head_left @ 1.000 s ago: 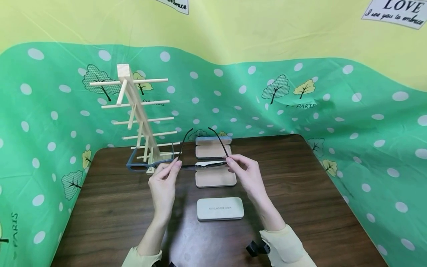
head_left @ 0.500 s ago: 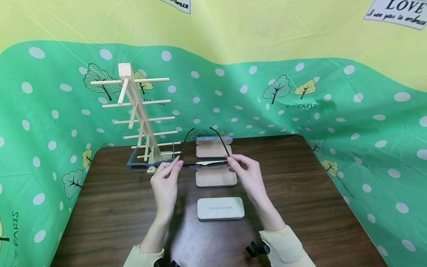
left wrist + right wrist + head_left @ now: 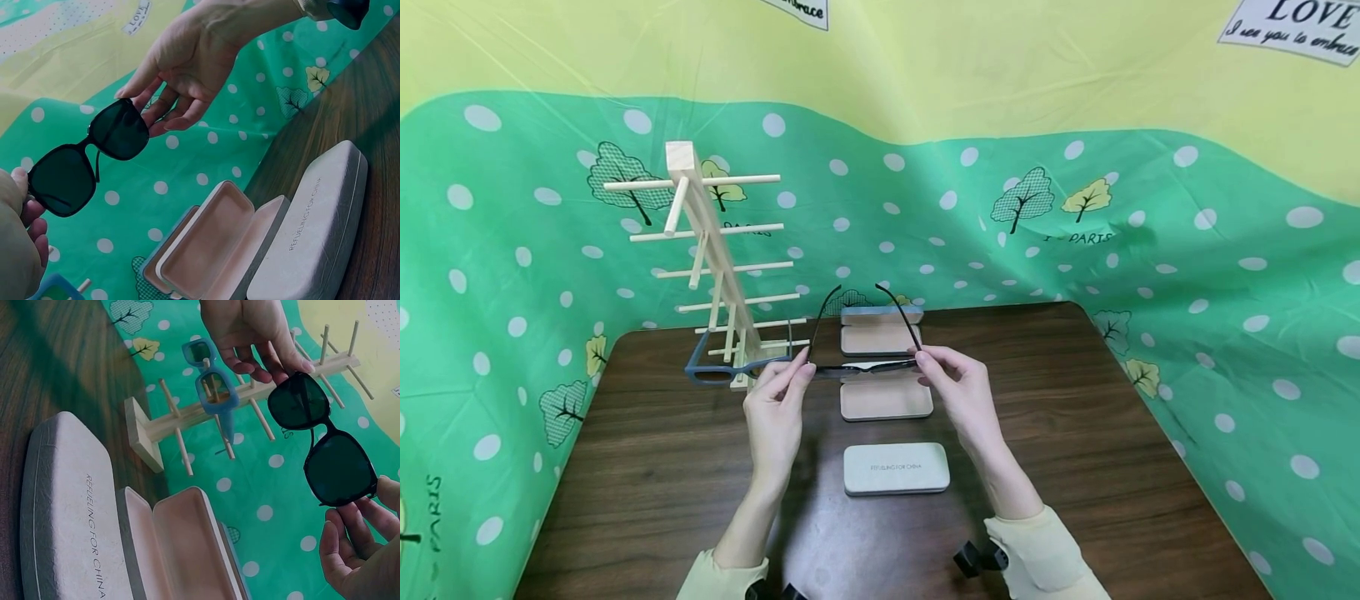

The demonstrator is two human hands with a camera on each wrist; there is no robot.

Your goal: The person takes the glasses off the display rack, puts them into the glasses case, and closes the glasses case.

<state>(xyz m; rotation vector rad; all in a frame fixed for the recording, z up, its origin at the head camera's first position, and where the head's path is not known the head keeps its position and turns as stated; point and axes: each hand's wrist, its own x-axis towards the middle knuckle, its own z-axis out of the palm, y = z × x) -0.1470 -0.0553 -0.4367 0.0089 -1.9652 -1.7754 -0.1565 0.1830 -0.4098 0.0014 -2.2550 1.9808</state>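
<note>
My left hand (image 3: 777, 417) and right hand (image 3: 961, 392) hold a pair of black sunglasses (image 3: 868, 367) between them, one at each end of the frame. Thumb and fingers pinch the corners where the temples join. The temples are unfolded and point away from me. In the left wrist view the dark lenses of the sunglasses (image 3: 62, 178) show face-on. Beneath them an open glasses case (image 3: 886, 402) with a pinkish lining lies on the table. Nearer to me is a closed pale case (image 3: 896, 469) with lettering on its lid.
A wooden rack with pegs (image 3: 718, 250) stands at the back left, with blue-framed sunglasses (image 3: 707, 373) hung low on it. Another open case (image 3: 880, 337) with a blue lid edge lies at the table's (image 3: 1075, 433) far side. A patterned cloth (image 3: 962, 250) surrounds the table.
Both hands have shifted slightly to the right together with the black sunglasses. The cases and the rack have stayed in place.
</note>
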